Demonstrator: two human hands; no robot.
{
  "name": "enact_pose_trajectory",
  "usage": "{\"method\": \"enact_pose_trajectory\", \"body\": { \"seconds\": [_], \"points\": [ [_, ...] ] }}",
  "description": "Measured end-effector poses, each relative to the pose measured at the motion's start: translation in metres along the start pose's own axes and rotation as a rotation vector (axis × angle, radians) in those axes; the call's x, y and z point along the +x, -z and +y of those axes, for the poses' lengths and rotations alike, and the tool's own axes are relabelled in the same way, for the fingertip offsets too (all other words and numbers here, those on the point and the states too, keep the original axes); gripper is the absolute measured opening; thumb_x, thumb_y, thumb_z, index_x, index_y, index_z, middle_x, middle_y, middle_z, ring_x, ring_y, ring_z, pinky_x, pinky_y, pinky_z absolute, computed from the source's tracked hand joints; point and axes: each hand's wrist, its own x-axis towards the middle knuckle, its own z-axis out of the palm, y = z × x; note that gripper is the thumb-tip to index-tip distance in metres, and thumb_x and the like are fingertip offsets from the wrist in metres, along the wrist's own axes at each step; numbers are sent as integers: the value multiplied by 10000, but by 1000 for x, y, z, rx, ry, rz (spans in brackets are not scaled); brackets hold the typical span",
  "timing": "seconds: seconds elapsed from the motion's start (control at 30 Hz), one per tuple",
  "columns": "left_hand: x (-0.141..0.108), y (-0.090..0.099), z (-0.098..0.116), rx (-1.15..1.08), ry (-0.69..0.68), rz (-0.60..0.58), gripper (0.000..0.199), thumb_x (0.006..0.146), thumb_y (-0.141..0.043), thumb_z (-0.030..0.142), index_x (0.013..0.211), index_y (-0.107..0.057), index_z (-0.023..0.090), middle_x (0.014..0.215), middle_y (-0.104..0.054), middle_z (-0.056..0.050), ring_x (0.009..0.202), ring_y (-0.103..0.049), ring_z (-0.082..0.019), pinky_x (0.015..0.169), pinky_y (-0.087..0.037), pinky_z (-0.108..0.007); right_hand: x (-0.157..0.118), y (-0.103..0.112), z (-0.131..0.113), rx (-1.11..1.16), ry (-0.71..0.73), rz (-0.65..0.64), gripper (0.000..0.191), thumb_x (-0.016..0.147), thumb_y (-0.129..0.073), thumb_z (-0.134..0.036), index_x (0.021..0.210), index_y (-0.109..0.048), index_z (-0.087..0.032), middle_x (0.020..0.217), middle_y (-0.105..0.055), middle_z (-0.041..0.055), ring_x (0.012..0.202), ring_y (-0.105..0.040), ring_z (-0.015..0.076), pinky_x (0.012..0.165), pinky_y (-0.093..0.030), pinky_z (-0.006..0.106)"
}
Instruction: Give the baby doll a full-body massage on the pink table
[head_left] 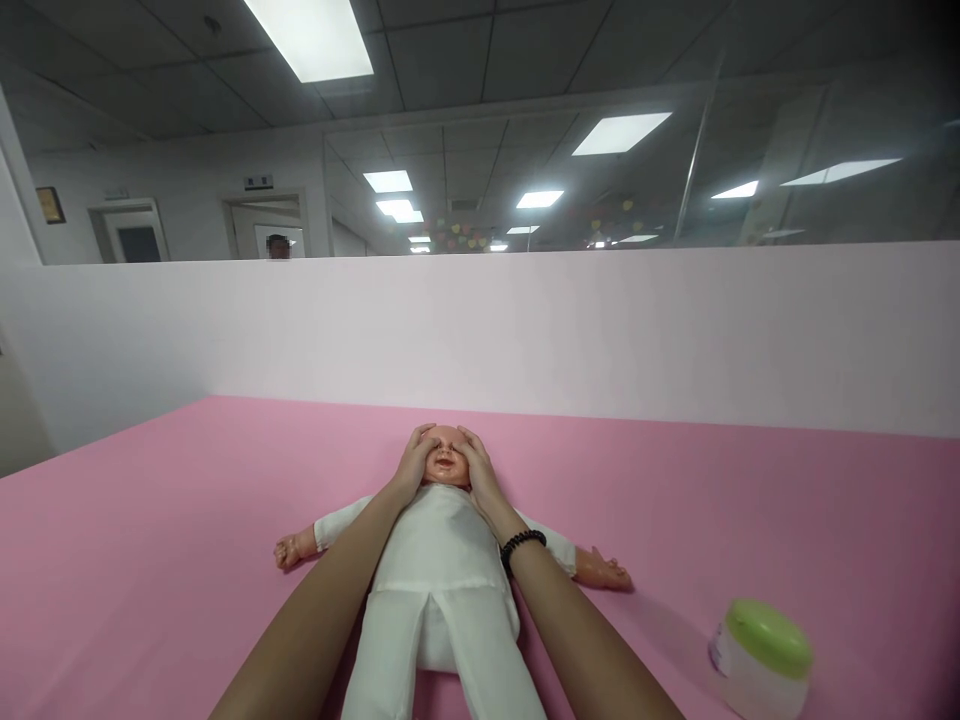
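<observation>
A baby doll (442,545) with a white cloth body lies on its back on the pink surface, its arms spread out to both sides. My left hand (413,466) cups one side of the doll's head (446,464), thumb near the eye. On the opposite side my right hand (478,464) holds the head in the same way, thumb also by the eye. Between the two thumbs the nose and open mouth show. A black coiled band (523,541) circles my right wrist. My forearms pass over the doll's body and partly cover its arms.
A jar with a green lid (769,637) stands at the lower right of the pink padded surface (187,540). Behind it rises a low white wall (480,335) with glass above. Beyond the glass, a person (278,247) shows near a doorway.
</observation>
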Motion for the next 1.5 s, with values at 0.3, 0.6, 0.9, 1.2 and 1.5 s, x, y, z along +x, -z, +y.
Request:
{"method": "enact_pose_trajectory", "body": {
  "seconds": [0.3,0.6,0.9,1.2,1.5],
  "points": [
    [-2,0,2,-10,2,-13,503,763,-652,375,1231,-546,224,1142,-631,-82,996,-635,-219,885,-515,-338,2,2,3,16,18,-9,568,658,-712,-403,1200,-640,-252,1344,-598,44,1233,-572,253,1000,-504,343],
    [-5,2,4,54,-21,-26,557,749,-715,416,1247,-551,230,1237,-617,-105,1075,-626,-240,950,-493,-359,-2,1,1,-56,23,4,624,650,-765,-434,1234,-620,-269,1334,-606,47,1224,-582,255,979,-521,345],
    [2,1,0,-9,24,-5,513,740,-630,346,1235,-555,231,1117,-646,-74,982,-640,-222,874,-516,-343,-2,0,-1,-2,-5,1,545,681,-691,-396,1206,-630,-259,1308,-616,40,1190,-592,242,975,-513,333],
    [-3,1,3,-1,-8,-30,542,749,-697,388,1245,-549,227,1173,-630,-91,1018,-639,-229,919,-508,-360,-2,0,-1,7,3,-5,571,680,-725,-415,1220,-627,-260,1308,-621,40,1188,-595,244,977,-516,343],
    [-4,1,5,21,6,-10,543,742,-678,363,1256,-561,233,1189,-624,-86,1021,-638,-227,924,-508,-354,0,2,3,-46,42,-2,567,671,-724,-390,1215,-630,-261,1348,-593,43,1235,-562,236,988,-502,329]
  ]
}}
